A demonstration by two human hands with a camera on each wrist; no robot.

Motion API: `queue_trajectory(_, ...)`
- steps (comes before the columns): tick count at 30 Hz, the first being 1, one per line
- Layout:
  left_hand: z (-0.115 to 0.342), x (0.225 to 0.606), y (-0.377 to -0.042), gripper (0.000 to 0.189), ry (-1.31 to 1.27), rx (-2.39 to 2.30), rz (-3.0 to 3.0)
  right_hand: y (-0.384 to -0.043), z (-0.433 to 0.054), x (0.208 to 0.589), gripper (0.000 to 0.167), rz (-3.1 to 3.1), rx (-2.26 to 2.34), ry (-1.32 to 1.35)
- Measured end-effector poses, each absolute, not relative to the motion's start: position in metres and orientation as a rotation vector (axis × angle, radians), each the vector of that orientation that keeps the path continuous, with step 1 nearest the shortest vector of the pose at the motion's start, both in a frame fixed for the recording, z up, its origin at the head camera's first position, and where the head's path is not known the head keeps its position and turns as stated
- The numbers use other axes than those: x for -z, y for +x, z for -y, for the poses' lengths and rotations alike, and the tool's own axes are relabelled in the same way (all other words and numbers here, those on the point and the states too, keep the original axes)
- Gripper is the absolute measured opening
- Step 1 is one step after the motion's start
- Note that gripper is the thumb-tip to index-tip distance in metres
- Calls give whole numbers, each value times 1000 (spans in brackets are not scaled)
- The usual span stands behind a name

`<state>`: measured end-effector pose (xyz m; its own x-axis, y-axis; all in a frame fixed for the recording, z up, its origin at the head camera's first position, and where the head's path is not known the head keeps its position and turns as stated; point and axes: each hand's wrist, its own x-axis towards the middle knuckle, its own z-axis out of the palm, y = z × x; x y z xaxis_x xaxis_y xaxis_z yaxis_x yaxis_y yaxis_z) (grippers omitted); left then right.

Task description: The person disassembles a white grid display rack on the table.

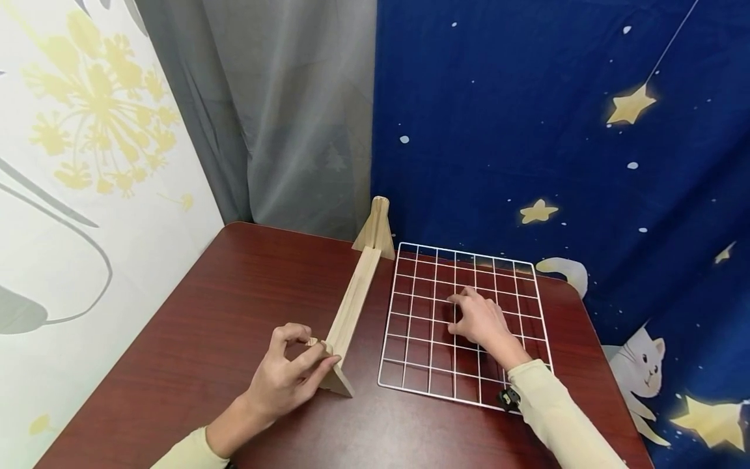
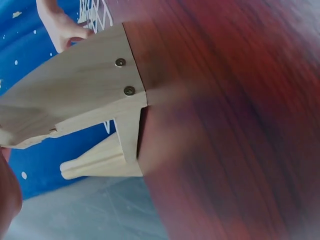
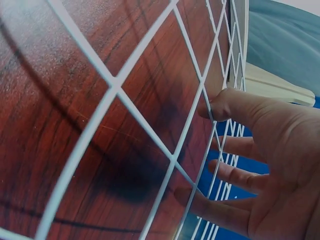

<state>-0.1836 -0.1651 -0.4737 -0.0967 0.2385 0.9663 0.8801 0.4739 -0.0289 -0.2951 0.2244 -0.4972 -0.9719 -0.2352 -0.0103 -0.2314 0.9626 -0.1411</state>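
A light wooden stand [image 1: 353, 299] rests on the table, a long flat bar joining two pointed uprights. My left hand [image 1: 287, 374] pinches the top of its near upright between thumb and fingers. Two screw heads show on that upright [image 2: 85, 82] in the left wrist view. To the right is a white wire grid [image 1: 430, 337]. My right hand [image 1: 480, 319] holds it near the middle, its thumb and fingers spread. In the right wrist view, the fingertips [image 3: 187, 196] reach through the grid's openings, and the wires' shadows fall apart from them on the tabletop.
The dark red wooden table [image 1: 205, 326] has rounded corners. Behind it hang a grey curtain [image 1: 305, 117] and a blue curtain [image 1: 498, 130] with stars. A pale patterned panel [image 1: 99, 215] stands along the left side.
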Motion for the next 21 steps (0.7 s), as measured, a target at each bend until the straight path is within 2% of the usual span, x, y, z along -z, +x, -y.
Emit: queue_trajectory(21,133,473,-174,24,-882,725,1711,-302,-223,503,60,-3013,198,-428)
